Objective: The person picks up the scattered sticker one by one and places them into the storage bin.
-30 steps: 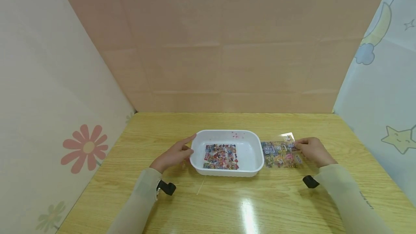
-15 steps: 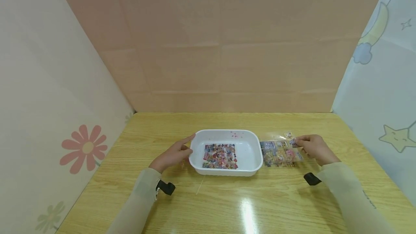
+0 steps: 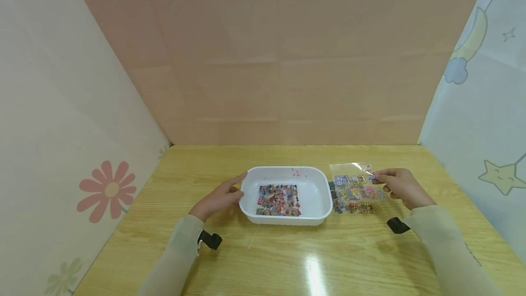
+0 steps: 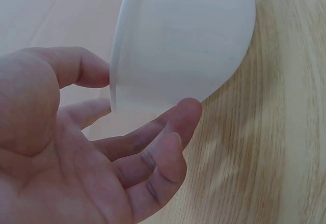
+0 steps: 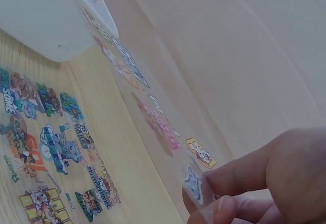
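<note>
In the head view a white plastic basin [image 3: 316, 198] stands on the table, with a printed sticker sheet [image 3: 278, 200] lying inside. My left hand [image 3: 218, 201] holds its left end, thumb and index fingertips at the rim; in the left wrist view other curled fingers [image 4: 186, 119] rest against the outer wall. My right hand [image 3: 402, 186] pinches the right edge of a clear sticker sheet [image 3: 353, 188], lifted and tilted off the table. Beneath it, more printed sheet [image 3: 355, 208] lies flat, best seen in the right wrist view as colourful stickers [image 5: 61, 147].
A wooden table [image 3: 287, 259] meets a brown paper backdrop [image 3: 279, 81] at its far edge. Patterned light walls close in both sides. A thin pale strip [image 3: 253, 236] lies in front of the basin.
My right hand has lifted the clear sticker sheet off the sheet below, raising and tilting it. The left hand and the basin have stayed in place.
</note>
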The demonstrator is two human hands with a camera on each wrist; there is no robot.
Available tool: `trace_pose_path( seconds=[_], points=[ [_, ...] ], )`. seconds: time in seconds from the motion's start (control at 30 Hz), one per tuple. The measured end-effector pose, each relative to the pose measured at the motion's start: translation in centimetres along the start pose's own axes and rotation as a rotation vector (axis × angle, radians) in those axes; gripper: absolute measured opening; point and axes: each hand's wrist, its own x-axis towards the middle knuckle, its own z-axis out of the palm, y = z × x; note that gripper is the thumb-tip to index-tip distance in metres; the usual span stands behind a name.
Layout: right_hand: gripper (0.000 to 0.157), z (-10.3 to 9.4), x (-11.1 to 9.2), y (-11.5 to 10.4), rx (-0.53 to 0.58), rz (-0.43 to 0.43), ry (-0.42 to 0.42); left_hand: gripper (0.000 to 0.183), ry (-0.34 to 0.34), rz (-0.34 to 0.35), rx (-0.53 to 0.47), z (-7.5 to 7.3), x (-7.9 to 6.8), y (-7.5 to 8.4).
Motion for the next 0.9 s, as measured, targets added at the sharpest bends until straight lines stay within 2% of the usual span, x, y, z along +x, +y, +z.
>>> trace_pose_path(
  seconds=[0.33,0.9],
  points=[
    [0.053,0.2,-0.3,-0.8,-0.013,-0.013,-0.002,0.062,0.003,-0.004,0.009,0.0,0.0,0.0],
    [0.048,2.9,-0.3,-2.6,-0.008,-0.04,-0.022,0.062,0.006,-0.012,0.018,0.0,0.1,-0.1]
  ],
)
